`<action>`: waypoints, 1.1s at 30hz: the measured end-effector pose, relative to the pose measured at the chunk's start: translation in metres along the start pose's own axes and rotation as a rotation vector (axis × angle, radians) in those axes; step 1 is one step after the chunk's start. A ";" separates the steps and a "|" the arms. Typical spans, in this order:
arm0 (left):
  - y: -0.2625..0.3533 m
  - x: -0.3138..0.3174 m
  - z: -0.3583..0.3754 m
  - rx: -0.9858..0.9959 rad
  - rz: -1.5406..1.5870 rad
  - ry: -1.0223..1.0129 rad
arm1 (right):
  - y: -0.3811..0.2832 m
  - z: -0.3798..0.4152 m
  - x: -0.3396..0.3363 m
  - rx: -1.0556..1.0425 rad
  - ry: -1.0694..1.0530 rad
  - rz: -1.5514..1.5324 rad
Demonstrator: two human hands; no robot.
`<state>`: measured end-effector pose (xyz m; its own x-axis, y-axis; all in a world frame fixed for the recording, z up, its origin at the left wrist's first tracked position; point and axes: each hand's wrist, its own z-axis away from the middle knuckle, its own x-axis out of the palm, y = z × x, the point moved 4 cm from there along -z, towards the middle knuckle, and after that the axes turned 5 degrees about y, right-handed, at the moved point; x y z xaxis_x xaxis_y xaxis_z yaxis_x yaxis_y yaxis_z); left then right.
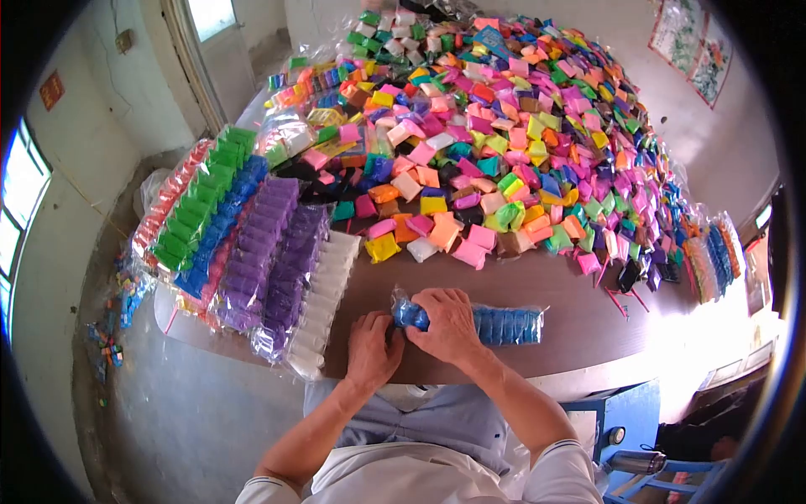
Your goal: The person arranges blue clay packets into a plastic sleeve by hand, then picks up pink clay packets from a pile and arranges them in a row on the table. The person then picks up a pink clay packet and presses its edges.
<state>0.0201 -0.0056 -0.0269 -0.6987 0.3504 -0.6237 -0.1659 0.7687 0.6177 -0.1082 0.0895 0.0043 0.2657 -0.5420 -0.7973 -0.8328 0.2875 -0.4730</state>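
Blue strip, near side of the table
Right hand grasps it; left hand (grip unclear) at its left end.

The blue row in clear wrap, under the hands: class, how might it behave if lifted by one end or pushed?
The blue row would probably sag or bend, as it looks divided into many small segments. Its shiny clear wrap may make it rather slippery. Lying low and lengthwise on the table, it seems unlikely to tip.
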 end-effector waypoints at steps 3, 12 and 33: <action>-0.002 0.000 0.001 -0.002 0.009 0.002 | -0.003 0.000 -0.010 -0.065 0.005 0.006; 0.004 -0.001 0.000 0.037 -0.015 0.022 | 0.003 0.005 -0.005 -0.069 -0.077 0.072; -0.002 0.002 0.003 0.029 -0.021 0.053 | 0.045 0.059 -0.057 -0.159 -0.065 0.367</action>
<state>0.0212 -0.0051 -0.0313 -0.7315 0.3057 -0.6095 -0.1611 0.7911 0.5901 -0.1322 0.1803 0.0064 -0.0379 -0.3735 -0.9268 -0.9413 0.3247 -0.0923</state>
